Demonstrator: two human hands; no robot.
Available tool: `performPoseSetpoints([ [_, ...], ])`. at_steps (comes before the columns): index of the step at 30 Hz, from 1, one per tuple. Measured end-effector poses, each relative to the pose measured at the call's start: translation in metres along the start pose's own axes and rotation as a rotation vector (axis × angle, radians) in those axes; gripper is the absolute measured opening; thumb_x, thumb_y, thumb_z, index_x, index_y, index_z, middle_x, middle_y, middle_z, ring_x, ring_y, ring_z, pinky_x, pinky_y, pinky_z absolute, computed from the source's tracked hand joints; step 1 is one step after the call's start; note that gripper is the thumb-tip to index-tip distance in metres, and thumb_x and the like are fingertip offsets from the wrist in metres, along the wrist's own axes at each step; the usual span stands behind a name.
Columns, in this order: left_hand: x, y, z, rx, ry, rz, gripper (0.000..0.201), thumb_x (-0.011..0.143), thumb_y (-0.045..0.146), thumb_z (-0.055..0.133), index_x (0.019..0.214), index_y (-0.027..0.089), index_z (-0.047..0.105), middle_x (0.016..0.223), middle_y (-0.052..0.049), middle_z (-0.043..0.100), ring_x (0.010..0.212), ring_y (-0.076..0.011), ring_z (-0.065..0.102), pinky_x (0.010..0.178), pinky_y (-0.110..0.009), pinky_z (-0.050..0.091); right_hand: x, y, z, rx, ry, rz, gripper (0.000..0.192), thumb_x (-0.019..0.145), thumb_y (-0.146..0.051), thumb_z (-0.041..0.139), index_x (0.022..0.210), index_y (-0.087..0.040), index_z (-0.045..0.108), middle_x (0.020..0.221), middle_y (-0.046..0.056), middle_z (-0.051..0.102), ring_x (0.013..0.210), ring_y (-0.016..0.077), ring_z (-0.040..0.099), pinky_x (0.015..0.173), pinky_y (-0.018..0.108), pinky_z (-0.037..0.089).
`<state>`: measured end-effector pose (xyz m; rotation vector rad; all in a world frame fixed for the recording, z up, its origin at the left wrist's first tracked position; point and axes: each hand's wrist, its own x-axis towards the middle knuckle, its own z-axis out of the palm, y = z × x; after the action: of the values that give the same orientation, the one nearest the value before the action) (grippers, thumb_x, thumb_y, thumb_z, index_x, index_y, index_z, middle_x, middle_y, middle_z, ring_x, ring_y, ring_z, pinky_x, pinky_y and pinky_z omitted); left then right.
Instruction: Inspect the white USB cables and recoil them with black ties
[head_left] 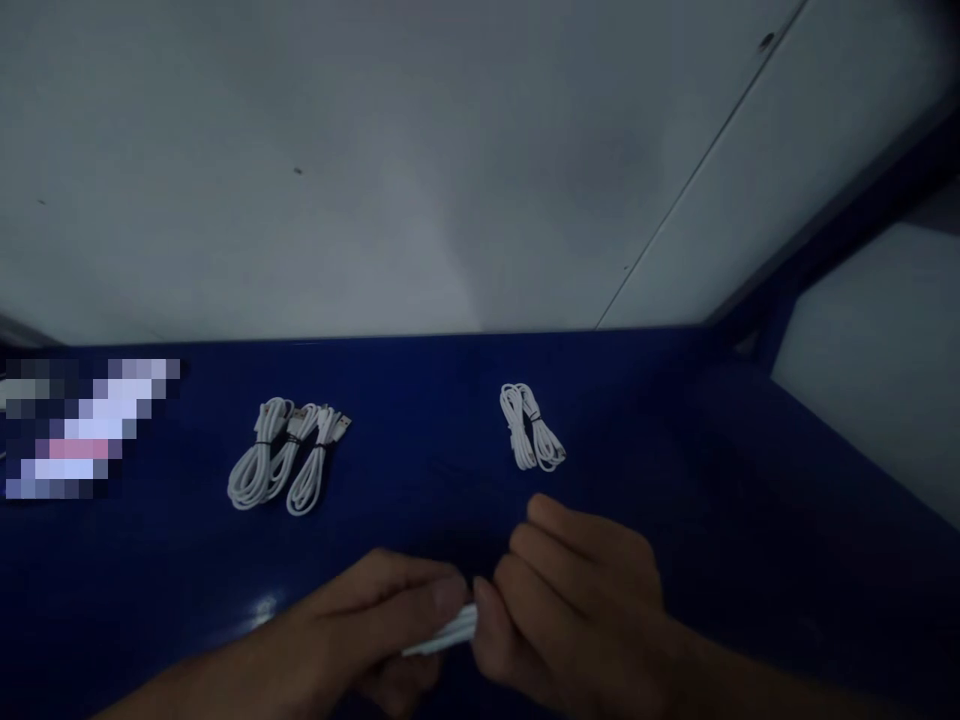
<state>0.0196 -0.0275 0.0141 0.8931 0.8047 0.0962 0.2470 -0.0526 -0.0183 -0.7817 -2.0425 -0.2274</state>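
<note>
Low in the head view, my left hand pinches a folded bundle of white cable between thumb and fingers. My right hand is curled closed at the bundle's right end, its thumb against the strands; what lies inside its fingers is hidden. Beyond my right hand lie two tied white cables side by side on the blue table. Several more coiled white cables, bound with dark ties and with USB plugs showing, rest farther left.
At the far left is a bright, pixelated object that I cannot identify. A pale panel rises along the table's back edge. A dark blue frame post slants up on the right.
</note>
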Motion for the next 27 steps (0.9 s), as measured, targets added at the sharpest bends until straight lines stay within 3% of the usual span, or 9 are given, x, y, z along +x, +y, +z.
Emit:
performPoseSetpoints([
  [2, 0.0, -0.001, 0.002, -0.021, 0.028, -0.005, 0.043, 0.11, 0.061, 0.06, 0.103, 0.021, 0.076, 0.078, 0.003, 0.049, 0.06, -0.0141, 0.031, 0.053, -0.025, 0.033, 0.003, 0.004, -0.002, -0.014, 0.0, 0.023, 0.038, 0.096, -0.007, 0.067, 0.063, -0.024, 0.055, 0.052, -0.005, 0.047, 0.048, 0.0122, 0.043, 0.048, 0.034, 0.043],
  [7, -0.002, -0.006, -0.002, -0.04, 0.01, -0.016, 0.042, 0.111, 0.06, 0.058, 0.11, 0.022, 0.076, 0.083, 0.002, 0.049, 0.065, -0.0166, 0.036, 0.058, -0.026, 0.04, 0.006, 0.003, 0.0, -0.015, -0.061, 0.039, 0.029, 0.103, -0.013, 0.059, 0.076, -0.02, 0.07, 0.063, -0.001, 0.066, 0.055, 0.0132, 0.053, 0.05, 0.032, 0.049],
  [13, -0.008, -0.005, 0.0, 0.039, 0.056, -0.011, 0.044, 0.112, 0.061, 0.056, 0.099, 0.027, 0.081, 0.084, -0.002, 0.057, 0.072, -0.0209, 0.046, 0.067, -0.03, 0.046, 0.007, 0.001, 0.007, 0.008, -0.028, 0.034, 0.043, 0.098, -0.011, 0.059, 0.057, -0.023, 0.052, 0.051, -0.005, 0.044, 0.049, 0.0119, 0.037, 0.046, 0.033, 0.037],
  [19, -0.014, -0.008, 0.001, 0.108, 0.069, 0.066, 0.035, 0.111, 0.055, 0.061, 0.113, 0.029, 0.085, 0.096, -0.006, 0.063, 0.087, -0.0238, 0.056, 0.082, -0.034, 0.053, 0.007, 0.001, 0.012, 0.126, -0.121, 0.211, 0.046, 0.103, -0.007, 0.053, 0.059, -0.021, 0.05, 0.054, -0.005, 0.046, 0.049, 0.0098, 0.037, 0.047, 0.029, 0.034],
  [22, -0.01, -0.024, -0.006, 0.089, 0.061, 0.053, 0.033, 0.11, 0.056, 0.062, 0.119, 0.031, 0.082, 0.1, -0.005, 0.062, 0.087, -0.023, 0.055, 0.081, -0.032, 0.053, 0.008, 0.004, 0.009, 0.143, -0.163, 0.186, 0.045, 0.106, -0.01, 0.053, 0.061, -0.018, 0.058, 0.058, -0.003, 0.051, 0.053, 0.0105, 0.041, 0.048, 0.029, 0.034],
  [24, -0.007, -0.034, -0.009, 0.063, 0.02, 0.032, 0.034, 0.109, 0.06, 0.063, 0.117, 0.032, 0.08, 0.096, -0.003, 0.059, 0.077, -0.0198, 0.051, 0.069, -0.028, 0.05, 0.008, 0.006, 0.007, 0.134, -0.162, 0.15, 0.045, 0.107, -0.014, 0.054, 0.064, -0.017, 0.063, 0.062, 0.0, 0.057, 0.055, 0.0112, 0.046, 0.047, 0.027, 0.034],
  [27, -0.005, -0.042, -0.011, 0.064, 0.032, -0.027, 0.039, 0.112, 0.062, 0.055, 0.118, 0.03, 0.078, 0.092, -0.001, 0.058, 0.072, -0.0168, 0.047, 0.064, -0.024, 0.048, 0.006, 0.008, 0.007, 0.106, -0.119, 0.082, 0.05, 0.109, -0.017, 0.051, 0.06, -0.017, 0.063, 0.061, 0.0, 0.055, 0.055, 0.0115, 0.045, 0.046, 0.027, 0.031],
])
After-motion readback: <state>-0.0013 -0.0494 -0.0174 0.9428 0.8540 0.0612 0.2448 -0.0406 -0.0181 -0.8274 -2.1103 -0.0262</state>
